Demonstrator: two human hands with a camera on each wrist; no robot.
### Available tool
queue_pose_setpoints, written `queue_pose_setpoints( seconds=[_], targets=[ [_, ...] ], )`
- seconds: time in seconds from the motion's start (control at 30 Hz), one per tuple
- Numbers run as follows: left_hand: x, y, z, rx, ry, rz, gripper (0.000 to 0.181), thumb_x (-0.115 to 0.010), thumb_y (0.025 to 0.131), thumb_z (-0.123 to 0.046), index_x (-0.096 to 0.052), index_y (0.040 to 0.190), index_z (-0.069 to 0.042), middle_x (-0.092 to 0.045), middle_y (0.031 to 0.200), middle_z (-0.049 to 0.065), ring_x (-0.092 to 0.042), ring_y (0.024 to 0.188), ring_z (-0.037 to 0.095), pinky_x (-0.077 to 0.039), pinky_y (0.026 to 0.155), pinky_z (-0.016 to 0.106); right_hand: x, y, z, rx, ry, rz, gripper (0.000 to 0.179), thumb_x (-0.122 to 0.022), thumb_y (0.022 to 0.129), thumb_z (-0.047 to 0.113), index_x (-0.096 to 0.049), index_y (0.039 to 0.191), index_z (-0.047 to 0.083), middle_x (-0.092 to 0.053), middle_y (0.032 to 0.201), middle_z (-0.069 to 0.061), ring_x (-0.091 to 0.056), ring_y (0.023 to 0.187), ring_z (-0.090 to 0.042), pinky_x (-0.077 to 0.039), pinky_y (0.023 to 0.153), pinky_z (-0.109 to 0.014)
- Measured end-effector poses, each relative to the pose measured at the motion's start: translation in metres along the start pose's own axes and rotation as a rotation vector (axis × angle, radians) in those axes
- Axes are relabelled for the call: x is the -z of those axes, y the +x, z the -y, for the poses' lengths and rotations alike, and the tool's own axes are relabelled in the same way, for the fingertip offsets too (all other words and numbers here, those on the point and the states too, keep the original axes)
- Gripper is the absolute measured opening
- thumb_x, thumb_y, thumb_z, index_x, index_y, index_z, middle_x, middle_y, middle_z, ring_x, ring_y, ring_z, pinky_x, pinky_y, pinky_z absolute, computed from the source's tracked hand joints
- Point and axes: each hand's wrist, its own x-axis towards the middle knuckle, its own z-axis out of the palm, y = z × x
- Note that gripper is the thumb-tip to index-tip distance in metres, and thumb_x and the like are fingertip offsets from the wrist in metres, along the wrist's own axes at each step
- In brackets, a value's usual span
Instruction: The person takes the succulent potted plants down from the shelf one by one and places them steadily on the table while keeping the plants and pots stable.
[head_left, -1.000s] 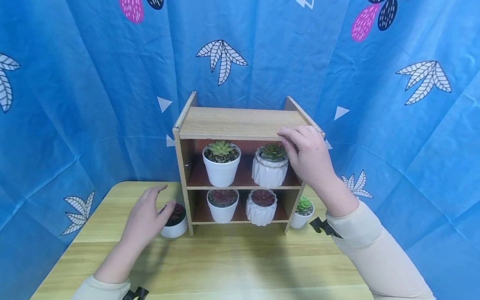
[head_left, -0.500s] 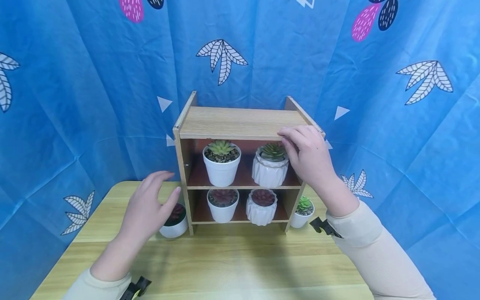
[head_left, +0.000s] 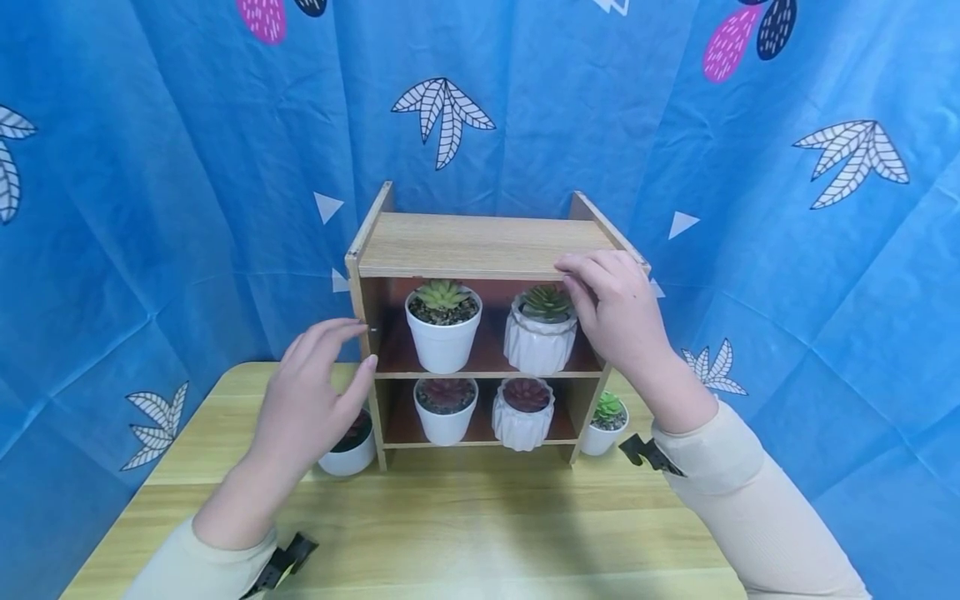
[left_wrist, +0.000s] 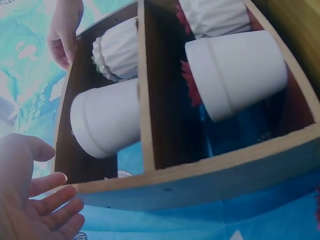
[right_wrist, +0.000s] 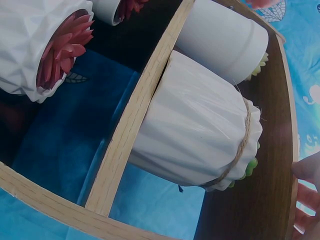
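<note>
A small wooden shelf (head_left: 472, 243) stands on the table. My right hand (head_left: 620, 310) holds the front edge of its top board near the right corner, fingers above and thumb below. My left hand (head_left: 306, 398) is beside the left side panel, fingers spread and holding nothing; in the left wrist view the fingertips (left_wrist: 70, 191) are close to the panel's edge, and contact is unclear. On the upper level are a smooth white succulent pot (head_left: 442, 346) and a pleated white pot (head_left: 538, 346) tied with twine. Below are another smooth pot (head_left: 446, 425) and a faceted pot (head_left: 522, 429), both with dark red succulents.
A white pot (head_left: 351, 460) with a dark plant stands on the table left of the shelf, partly behind my left hand. Another pot (head_left: 602, 437) with a bright green succulent is to the right. A blue patterned curtain (head_left: 480, 108) hangs behind the wooden table (head_left: 465, 517).
My left hand has risen from beside the left table pot toward the shelf's left side panel. My right hand stays on the top board, and the pots have not moved.
</note>
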Motion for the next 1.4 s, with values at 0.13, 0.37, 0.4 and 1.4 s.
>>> queue_pose_setpoints(
  seconds=[0.13, 0.37, 0.4, 1.4],
  targets=[
    [0.0, 0.007, -0.008, -0.04, -0.026, -0.039, 0.04, -0.071, 0.09, -0.018, -0.064, 0.126, -0.003, -0.061, 0.13, 0.015, -0.056, 0.122, 0.034, -0.047, 0.099, 0.055, 0.001, 0.0, 0.0, -0.005, -0.004, -0.002, 0.019, -0.067, 0.096, 0.01, -0.072, 0.113, 0.006, -0.071, 0.103, -0.012, -0.059, 0.099, -0.034, -0.044, 0.088, -0.048],
    [0.001, 0.017, -0.021, -0.081, -0.037, -0.071, 0.04, -0.07, 0.09, -0.019, -0.064, 0.127, -0.004, -0.061, 0.132, 0.014, -0.056, 0.123, 0.033, -0.048, 0.099, 0.055, 0.0, 0.0, 0.0, -0.011, -0.008, 0.005, 0.019, -0.067, 0.096, 0.01, -0.072, 0.114, 0.006, -0.071, 0.103, -0.012, -0.059, 0.099, -0.033, -0.044, 0.089, -0.048],
    [0.001, 0.019, -0.022, -0.089, -0.04, -0.076, 0.04, -0.07, 0.09, -0.019, -0.064, 0.127, -0.003, -0.061, 0.132, 0.015, -0.056, 0.123, 0.032, -0.048, 0.099, 0.054, 0.0, 0.0, 0.0, -0.013, -0.008, 0.005, 0.019, -0.067, 0.096, 0.01, -0.072, 0.114, 0.006, -0.071, 0.103, -0.012, -0.058, 0.099, -0.033, -0.044, 0.089, -0.048],
    [-0.004, 0.071, -0.047, -0.214, -0.128, -0.212, 0.04, -0.064, 0.092, -0.022, -0.066, 0.128, -0.003, -0.064, 0.132, 0.012, -0.054, 0.126, 0.032, -0.04, 0.109, 0.048, -0.001, -0.001, 0.001, -0.016, 0.004, -0.002, 0.02, -0.066, 0.096, 0.008, -0.072, 0.115, 0.006, -0.07, 0.104, -0.012, -0.058, 0.1, -0.034, -0.043, 0.089, -0.048]
  ],
)
